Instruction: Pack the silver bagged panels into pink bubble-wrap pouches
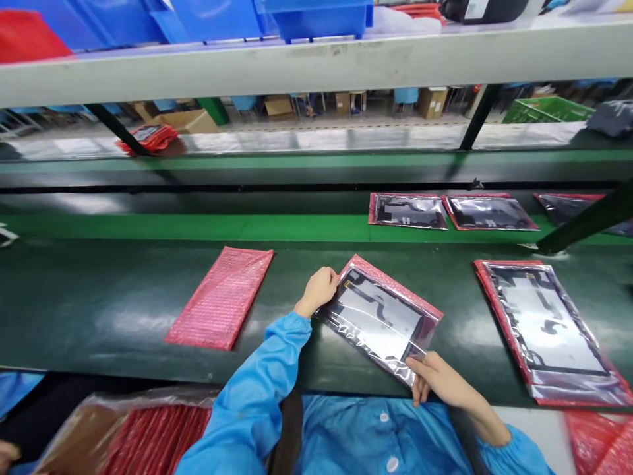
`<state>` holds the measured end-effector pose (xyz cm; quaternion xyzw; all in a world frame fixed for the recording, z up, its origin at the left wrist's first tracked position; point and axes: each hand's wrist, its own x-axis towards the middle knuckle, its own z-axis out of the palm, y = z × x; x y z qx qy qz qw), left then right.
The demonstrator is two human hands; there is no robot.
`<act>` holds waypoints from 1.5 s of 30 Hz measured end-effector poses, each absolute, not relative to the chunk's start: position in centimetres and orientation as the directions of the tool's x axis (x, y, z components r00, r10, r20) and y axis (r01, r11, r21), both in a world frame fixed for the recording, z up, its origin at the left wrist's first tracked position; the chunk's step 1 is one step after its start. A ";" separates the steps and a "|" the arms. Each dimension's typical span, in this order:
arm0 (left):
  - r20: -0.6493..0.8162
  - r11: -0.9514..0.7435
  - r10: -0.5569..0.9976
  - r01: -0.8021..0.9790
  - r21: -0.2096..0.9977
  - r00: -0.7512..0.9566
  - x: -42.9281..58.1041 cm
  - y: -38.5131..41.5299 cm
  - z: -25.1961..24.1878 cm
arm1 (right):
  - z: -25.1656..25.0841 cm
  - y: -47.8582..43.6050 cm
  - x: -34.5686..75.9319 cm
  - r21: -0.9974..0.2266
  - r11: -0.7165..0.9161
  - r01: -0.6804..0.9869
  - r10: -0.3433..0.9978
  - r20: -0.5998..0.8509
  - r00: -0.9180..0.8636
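A flat electronic panel (pixel 383 313) in a clear plastic sleeve is tilted above the green bench, its silvery face and black strips upward. Pink bubble wrap (pixel 405 290) shows along its far edge; whether the panel sits inside it I cannot tell. My left hand (pixel 320 290) is closed on the panel's left corner. At its near right corner, my right hand (pixel 435 377) pinches the sleeve between thumb and fingers. Left of my hands lies a pink bubble-wrap pouch (pixel 222 300). To the right, another sleeved panel (pixel 546 323) rests on pink bubble wrap.
Several wrapped panels (pixel 409 211) lie on the bright green strip behind. A dark post (pixel 588 214) rises at the right. Across the top runs a shelf (pixel 316 63) with blue bins (pixel 321 20). A box of red pouches (pixel 158 439) stands at lower left, near another person's hand (pixel 7 455).
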<state>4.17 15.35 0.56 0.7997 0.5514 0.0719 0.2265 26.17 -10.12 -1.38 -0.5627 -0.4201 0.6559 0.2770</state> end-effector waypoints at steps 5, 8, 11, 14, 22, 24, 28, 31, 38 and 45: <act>-0.109 -0.263 0.940 0.892 0.368 0.323 2.7 14.6 -0.4 | -0.3 -9.8 26.1 -0.857 -0.515 -0.024 0.849 -0.505 -0.155; -0.084 -0.221 0.961 0.918 0.330 0.262 1.2 16.0 -0.5 | 0.4 -10.5 26.8 -0.832 -0.541 -0.123 0.841 -0.535 -0.080; -0.047 -0.177 0.979 0.940 0.292 0.199 -0.8 18.5 -0.2 | 1.1 -12.1 28.0 -0.791 -0.560 -0.246 0.805 -0.590 0.064; -0.015 -0.145 0.988 0.954 0.261 0.155 -2.7 21.0 0.2 | 1.5 -14.3 30.2 -0.790 -0.510 -0.340 0.755 -0.601 0.262; 0.156 -0.263 0.960 0.935 0.238 0.231 -1.2 19.1 2.1 | -0.8 -19.1 36.3 -0.691 -0.358 -0.627 0.503 -0.709 0.494; 0.180 -0.392 0.918 0.879 0.271 0.354 1.0 15.4 2.1 | -1.2 -18.7 36.1 -0.685 -0.340 -0.644 0.512 -0.709 0.484; -0.009 -0.503 0.845 0.799 0.330 0.535 4.9 8.0 1.3 | -0.5 -16.2 34.8 -0.703 -0.414 -0.579 0.577 -0.694 0.430; -0.030 -0.494 0.845 0.800 0.340 0.535 6.1 5.7 0.7 | 0.7 -14.7 34.7 -0.744 -0.490 -0.453 0.599 -0.666 0.445; -0.043 -0.434 0.880 0.839 0.327 0.472 6.4 6.0 1.1 | 2.3 -15.7 36.8 -0.740 -0.531 -0.413 0.563 -0.673 0.480; -0.065 -0.418 0.897 0.886 0.202 0.438 7.2 5.8 1.2 | 0.8 -17.3 37.4 -0.773 -0.469 -0.428 0.584 -0.635 0.506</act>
